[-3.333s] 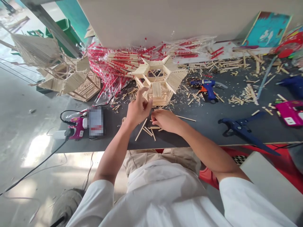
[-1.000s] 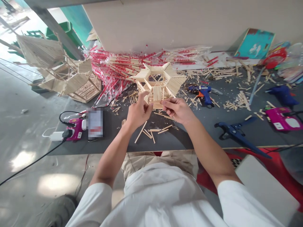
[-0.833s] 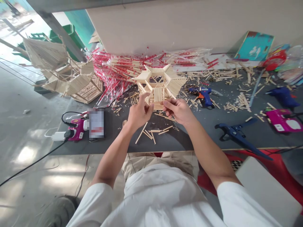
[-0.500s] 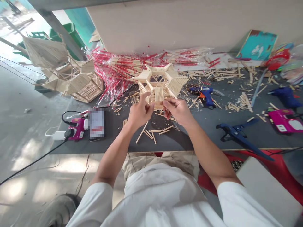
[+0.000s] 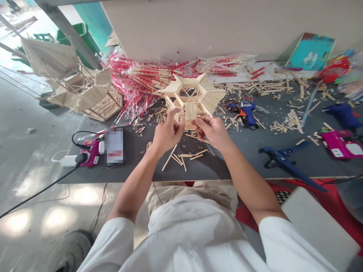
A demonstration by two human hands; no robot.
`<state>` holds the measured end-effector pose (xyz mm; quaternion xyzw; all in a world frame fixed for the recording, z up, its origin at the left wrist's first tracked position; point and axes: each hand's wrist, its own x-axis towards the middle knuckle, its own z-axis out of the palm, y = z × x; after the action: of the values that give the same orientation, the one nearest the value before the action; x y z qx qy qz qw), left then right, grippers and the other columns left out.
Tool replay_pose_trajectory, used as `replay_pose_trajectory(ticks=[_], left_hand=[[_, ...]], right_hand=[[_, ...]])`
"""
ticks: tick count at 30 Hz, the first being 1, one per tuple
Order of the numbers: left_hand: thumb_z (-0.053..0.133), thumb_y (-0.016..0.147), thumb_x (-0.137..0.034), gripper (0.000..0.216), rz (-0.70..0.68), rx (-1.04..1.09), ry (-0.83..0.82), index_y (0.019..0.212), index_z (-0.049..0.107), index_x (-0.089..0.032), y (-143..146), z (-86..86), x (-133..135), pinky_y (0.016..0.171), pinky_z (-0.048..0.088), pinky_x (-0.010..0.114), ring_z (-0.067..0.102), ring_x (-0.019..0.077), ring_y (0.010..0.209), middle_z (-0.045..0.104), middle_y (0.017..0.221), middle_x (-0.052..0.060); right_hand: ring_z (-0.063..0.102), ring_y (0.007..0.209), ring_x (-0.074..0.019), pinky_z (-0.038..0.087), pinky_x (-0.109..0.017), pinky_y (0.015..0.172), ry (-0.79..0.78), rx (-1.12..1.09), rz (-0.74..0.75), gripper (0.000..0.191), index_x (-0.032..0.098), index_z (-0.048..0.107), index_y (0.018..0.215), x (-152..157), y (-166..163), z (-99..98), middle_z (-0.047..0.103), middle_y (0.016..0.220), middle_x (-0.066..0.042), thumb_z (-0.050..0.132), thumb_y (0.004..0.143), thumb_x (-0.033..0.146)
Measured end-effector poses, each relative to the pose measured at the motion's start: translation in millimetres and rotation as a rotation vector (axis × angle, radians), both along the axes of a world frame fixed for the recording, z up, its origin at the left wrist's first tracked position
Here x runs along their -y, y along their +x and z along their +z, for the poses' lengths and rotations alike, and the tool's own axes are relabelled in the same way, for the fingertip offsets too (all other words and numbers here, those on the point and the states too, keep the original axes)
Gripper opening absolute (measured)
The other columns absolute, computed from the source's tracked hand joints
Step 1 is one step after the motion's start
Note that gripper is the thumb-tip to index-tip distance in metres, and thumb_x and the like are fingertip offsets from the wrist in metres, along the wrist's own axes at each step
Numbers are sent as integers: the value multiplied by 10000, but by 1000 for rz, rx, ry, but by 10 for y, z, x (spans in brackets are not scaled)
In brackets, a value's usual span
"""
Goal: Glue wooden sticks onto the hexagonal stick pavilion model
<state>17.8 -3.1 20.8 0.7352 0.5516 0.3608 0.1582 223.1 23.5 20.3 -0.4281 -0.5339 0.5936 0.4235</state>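
Both your forearms reach forward and angle in toward each other. Your left hand (image 5: 167, 134) has its index finger stretched ahead and its thumb spread aside. Just right of it, your right hand (image 5: 214, 132) draws its fingertips together in a pinch.

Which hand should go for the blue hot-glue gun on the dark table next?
Right, probably: the right hand sits nearer the blue hot-glue gun, on its side; the left hand rests on the pale hexagonal stick model.
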Motion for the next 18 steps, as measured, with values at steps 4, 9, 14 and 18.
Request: replay_pose_trajectory(ticks=[4,9,14,18], left_hand=[[541,1019,-309,460,-6,2,4,1453,406,-239,5,1,5,619,412,283,594,130,562,602,650,-73],[536,1022,-315,472,1,-3,2,1466,395,-236,11,10,14,622,420,286,583,129,559,610,652,-74],[547,1016,-305,473,1,-2,-2,1460,401,-231,11,3,6,626,427,282,601,129,562,624,650,-71],[552,1012,-302,468,7,-5,0,1449,404,-231,11,-6,1,632,440,285,615,134,569,635,654,-70]], right_hand=[[592,449,-81,444,-202,354,-9,-25,25,449,175,731,864,-6,14,39,614,660,21,794,857,619],[576,440,-78,440,-205,355,-10,-39,40,456,179,724,841,-14,14,43,598,637,32,811,842,627],[548,430,-75,409,-205,341,-53,-85,39,424,168,753,851,-37,28,38,578,612,39,829,837,585],[495,421,-51,374,-189,342,-189,-139,50,411,167,763,843,-60,42,79,575,596,46,879,777,555]])
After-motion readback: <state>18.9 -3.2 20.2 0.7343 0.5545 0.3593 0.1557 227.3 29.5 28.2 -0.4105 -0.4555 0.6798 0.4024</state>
